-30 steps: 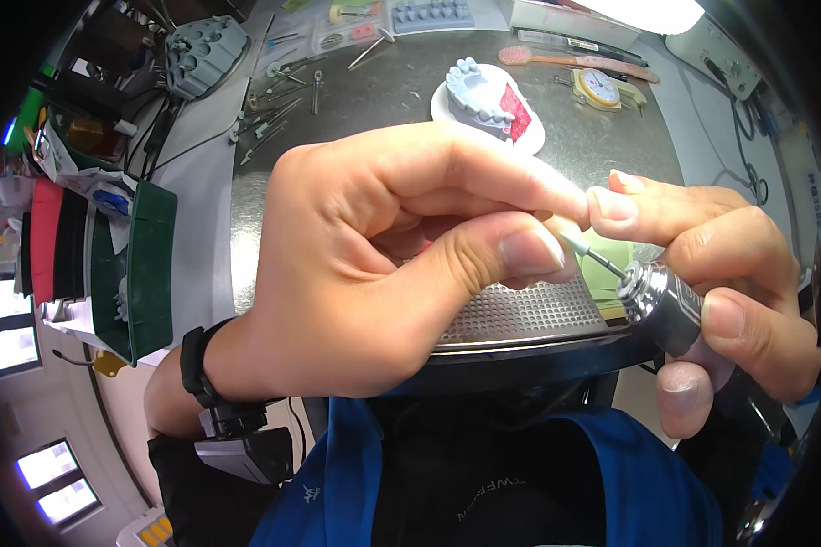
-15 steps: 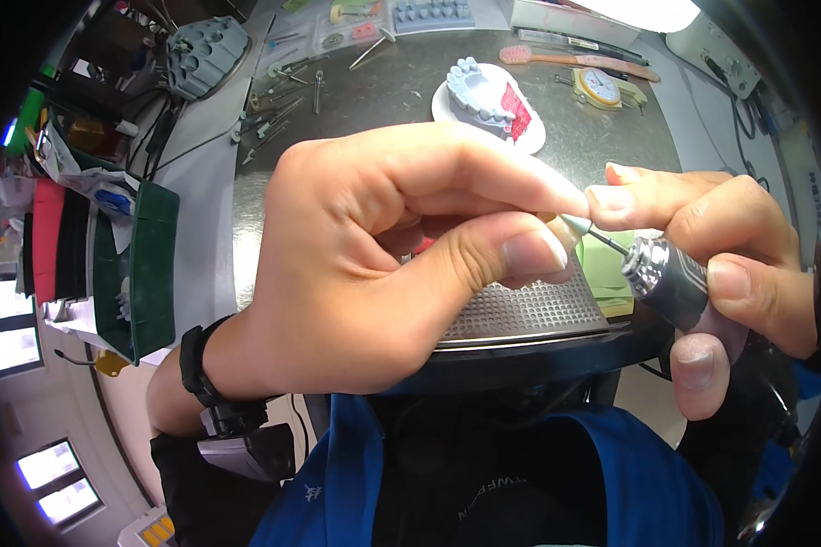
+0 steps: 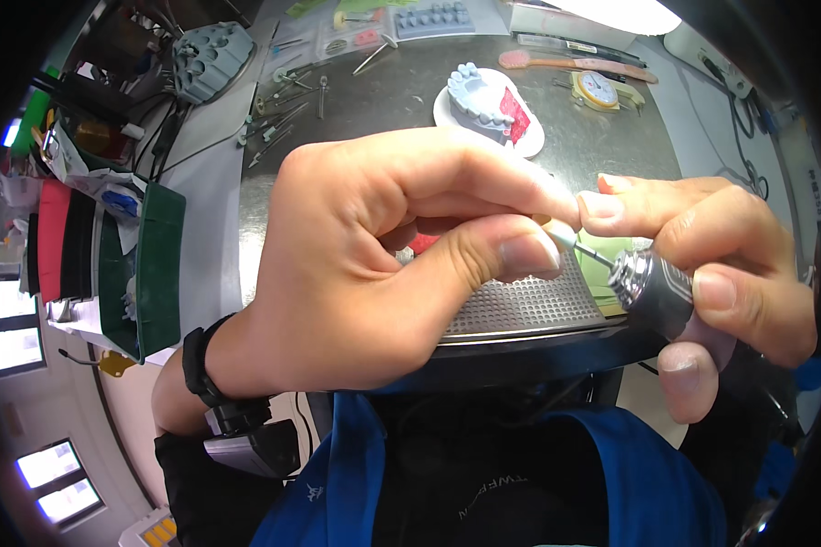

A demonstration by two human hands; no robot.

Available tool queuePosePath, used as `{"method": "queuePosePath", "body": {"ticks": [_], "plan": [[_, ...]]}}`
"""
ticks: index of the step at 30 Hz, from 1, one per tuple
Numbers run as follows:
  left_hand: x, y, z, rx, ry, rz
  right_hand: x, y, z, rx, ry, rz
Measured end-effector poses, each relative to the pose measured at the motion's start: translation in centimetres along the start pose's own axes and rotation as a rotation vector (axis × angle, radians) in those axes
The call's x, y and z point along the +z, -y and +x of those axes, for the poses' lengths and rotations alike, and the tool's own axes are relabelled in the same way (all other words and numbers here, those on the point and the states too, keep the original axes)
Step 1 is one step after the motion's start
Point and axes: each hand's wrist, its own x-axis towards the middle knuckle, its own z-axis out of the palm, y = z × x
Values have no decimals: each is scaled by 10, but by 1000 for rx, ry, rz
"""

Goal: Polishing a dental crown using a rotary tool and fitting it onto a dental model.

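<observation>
Head view: rotary handpiece (image 3: pixel 659 296) held just above the counter (image 3: pixel 392 100), out over its front edge toward the right corner. Long axis slants: pale green pointed tip (image 3: pixel 564 235) up and to the left, barrel down and to the right. Tip ends right beside my left thumb and forefinger. Right hand nearer the barrel, left nearer the tip.

Look: barrel dark grey, collar bright silver, shank thin and metallic; tip matt and tapered.

My right hand (image 3: pixel 748 246) grasps the barrel, thumb along the side; its forefinger reaches over to meet my left forefinger, tips touching. My left hand (image 3: pixel 365 260) pinches a small yellowish piece (image 3: pixel 542 220), mostly hidden; cannot tell whether the green tip touches it.

Below: perforated metal plate (image 3: pixel 520 305) along the counter's front edge, green paper pad (image 3: pixel 604 290) just right of it.

Further out: grey-blue dental model (image 3: pixel 474 98) on a white base beyond my knuckles; dial gauge (image 3: pixel 597 88) and pink toothbrush (image 3: pixel 579 64) toward the counter's back right corner; scattered burs (image 3: pixel 287 118) by its left edge.
</observation>
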Motion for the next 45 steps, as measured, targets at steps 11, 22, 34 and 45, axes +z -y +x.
{"method": "queuePosePath", "body": {"ticks": [11, 22, 34, 45], "plan": [[0, -1, 2, 22, 17, 23, -17, 29, 14, 286, 166, 29], [1, -2, -1, -36, -21, 15, -14, 16, 7, 242, 125, 105], [10, 0, 0, -170, -37, -254, -7, 27, 7, 194, 51, -20], [7, 12, -3, -191, -22, -407, 2, 25, 10, 270, -27, -12]]}}
